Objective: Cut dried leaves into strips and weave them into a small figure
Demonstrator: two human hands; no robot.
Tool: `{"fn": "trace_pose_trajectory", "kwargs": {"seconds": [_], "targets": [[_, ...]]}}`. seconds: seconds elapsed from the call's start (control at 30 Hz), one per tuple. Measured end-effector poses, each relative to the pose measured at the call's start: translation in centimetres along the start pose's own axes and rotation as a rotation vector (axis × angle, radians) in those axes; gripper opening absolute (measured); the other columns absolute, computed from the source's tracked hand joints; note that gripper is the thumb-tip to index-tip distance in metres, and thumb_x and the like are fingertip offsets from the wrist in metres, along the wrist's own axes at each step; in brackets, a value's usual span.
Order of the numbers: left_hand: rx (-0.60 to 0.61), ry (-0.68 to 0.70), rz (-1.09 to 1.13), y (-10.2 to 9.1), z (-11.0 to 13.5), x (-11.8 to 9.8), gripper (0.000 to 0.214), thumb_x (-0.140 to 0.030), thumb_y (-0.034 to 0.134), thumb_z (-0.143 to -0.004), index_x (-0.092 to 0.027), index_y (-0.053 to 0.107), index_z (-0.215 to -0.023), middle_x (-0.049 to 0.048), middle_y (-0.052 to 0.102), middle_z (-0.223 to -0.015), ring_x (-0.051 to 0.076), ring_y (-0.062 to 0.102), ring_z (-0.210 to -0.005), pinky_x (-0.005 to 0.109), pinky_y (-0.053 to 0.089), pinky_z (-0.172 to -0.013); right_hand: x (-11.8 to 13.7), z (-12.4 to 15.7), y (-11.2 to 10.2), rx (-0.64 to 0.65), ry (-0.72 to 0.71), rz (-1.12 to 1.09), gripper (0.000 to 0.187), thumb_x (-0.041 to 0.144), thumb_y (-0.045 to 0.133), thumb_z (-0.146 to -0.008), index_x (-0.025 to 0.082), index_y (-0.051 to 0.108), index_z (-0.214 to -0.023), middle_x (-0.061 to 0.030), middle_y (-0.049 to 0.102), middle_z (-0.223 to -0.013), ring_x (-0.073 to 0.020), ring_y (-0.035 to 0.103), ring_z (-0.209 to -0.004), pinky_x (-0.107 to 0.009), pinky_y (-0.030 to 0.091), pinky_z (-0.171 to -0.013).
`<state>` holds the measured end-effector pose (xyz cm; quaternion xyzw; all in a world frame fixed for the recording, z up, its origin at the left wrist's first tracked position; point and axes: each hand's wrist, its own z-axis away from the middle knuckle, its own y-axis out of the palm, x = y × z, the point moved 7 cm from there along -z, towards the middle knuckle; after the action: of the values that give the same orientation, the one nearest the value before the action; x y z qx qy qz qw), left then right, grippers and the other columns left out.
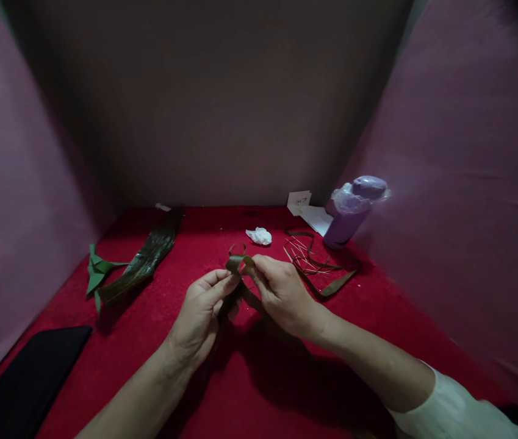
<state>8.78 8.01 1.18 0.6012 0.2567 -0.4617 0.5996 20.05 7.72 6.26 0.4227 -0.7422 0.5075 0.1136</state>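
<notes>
Between my two hands, above the red cloth, is a green leaf strip bent into small loops. My left hand is closed, pinching the base of the loops between thumb and fingers. With thumb and forefinger, my right hand pinches the strip's end at the right side of the loop. Darker lengths of leaf hang below the hands, partly hidden by the fingers and in shadow. To the right of my right hand lie a loose curled leaf strip and several thin pale sticks.
A wide dark leaf and a folded green leaf figure lie left. A black flat object is at the near left. Farther back are crumpled white tissue, white cards and a purple container with plastic wrap. Pink walls flank the table.
</notes>
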Motion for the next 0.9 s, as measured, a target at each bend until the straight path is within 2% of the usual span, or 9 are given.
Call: {"fn": "trace_pose_trajectory", "kwargs": {"seconds": [0.13, 0.33, 0.43, 0.5, 0.57, 0.67, 0.8, 0.9], "targets": [[-0.011, -0.002, -0.016, -0.04, 0.12, -0.01, 0.014, -0.025, 0.066, -0.074, -0.013, 0.060, -0.078, -0.0003, 0.054, -0.068, 0.006, 0.045, -0.051, 0.018, 0.036, -0.043, -0.34, -0.34, -0.29, 0.020, 0.068, -0.017, 0.010, 0.022, 0.039, -0.091, 0.021, 0.049, -0.090, 0.0006, 0.055, -0.068, -0.0116, 0.047, -0.055, -0.024, 0.032, -0.054], [-0.014, -0.005, 0.003, -0.12, 0.03, 0.05, 0.015, -0.025, 0.068, -0.072, -0.013, 0.060, -0.075, -0.0013, 0.054, -0.065, 0.005, 0.045, -0.048, 0.018, 0.035, -0.042, -0.18, -0.34, -0.35, -0.001, 0.042, -0.055, 0.024, 0.023, 0.034, -0.093, 0.020, 0.039, -0.070, 0.0043, 0.040, -0.057, -0.0084, 0.032, -0.049, -0.023, 0.025, -0.050], [-0.015, -0.003, -0.001, -0.04, -0.04, -0.01, 0.016, -0.025, 0.068, -0.072, -0.013, 0.060, -0.077, -0.0008, 0.055, -0.067, 0.005, 0.046, -0.049, 0.018, 0.036, -0.043, -0.23, -0.27, 0.02, 0.019, 0.066, -0.134, 0.017, 0.020, 0.037, -0.092, 0.020, 0.045, -0.078, 0.0044, 0.043, -0.059, -0.0083, 0.035, -0.051, -0.023, 0.027, -0.051], [-0.012, -0.001, -0.001, 0.00, -0.04, -0.02, 0.015, -0.025, 0.068, -0.072, -0.013, 0.060, -0.078, -0.0012, 0.054, -0.067, 0.005, 0.046, -0.050, 0.018, 0.036, -0.043, -0.36, -0.28, -0.11, -0.010, 0.101, -0.173, 0.010, 0.020, 0.039, -0.092, 0.020, 0.047, -0.086, 0.0041, 0.047, -0.062, -0.0085, 0.038, -0.052, -0.023, 0.028, -0.051], [-0.009, 0.002, -0.001, -0.01, 0.01, 0.01, 0.015, -0.025, 0.067, -0.073, -0.013, 0.060, -0.078, -0.0017, 0.053, -0.066, 0.005, 0.045, -0.049, 0.018, 0.035, -0.043, -0.37, -0.30, -0.39, -0.047, 0.119, -0.187, 0.009, 0.022, 0.040, -0.091, 0.019, 0.047, -0.086, 0.0037, 0.049, -0.064, -0.0086, 0.040, -0.053, -0.023, 0.029, -0.051], [0.005, 0.003, -0.002, -0.03, 0.08, 0.10, 0.015, -0.026, 0.067, -0.074, -0.013, 0.060, -0.078, -0.0018, 0.053, -0.066, 0.005, 0.044, -0.049, 0.018, 0.034, -0.042, -0.02, -0.31, -0.41, -0.036, 0.093, -0.178, 0.013, 0.024, 0.043, -0.091, 0.019, 0.049, -0.080, 0.0036, 0.050, -0.063, -0.0084, 0.041, -0.053, -0.023, 0.030, -0.052], [0.023, 0.001, -0.003, 0.08, 0.03, 0.17, 0.015, -0.025, 0.066, -0.075, -0.012, 0.062, -0.082, -0.0008, 0.054, -0.069, 0.005, 0.044, -0.050, 0.019, 0.034, -0.043, 0.34, -0.24, -0.45, -0.053, 0.050, -0.185, 0.008, 0.019, 0.042, -0.090, 0.019, 0.049, -0.093, 0.0018, 0.055, -0.069, -0.0095, 0.046, -0.058, -0.024, 0.033, -0.055], [0.029, 0.004, 0.008, 0.17, -0.01, 0.16, 0.016, -0.023, 0.065, -0.075, -0.012, 0.063, -0.086, -0.0001, 0.055, -0.072, 0.005, 0.044, -0.051, 0.019, 0.035, -0.043, 0.49, -0.29, -0.32, -0.054, 0.018, -0.182, 0.006, 0.019, 0.044, -0.089, 0.019, 0.050, -0.088, 0.0015, 0.054, -0.068, -0.0096, 0.046, -0.058, -0.024, 0.034, -0.055]]}}
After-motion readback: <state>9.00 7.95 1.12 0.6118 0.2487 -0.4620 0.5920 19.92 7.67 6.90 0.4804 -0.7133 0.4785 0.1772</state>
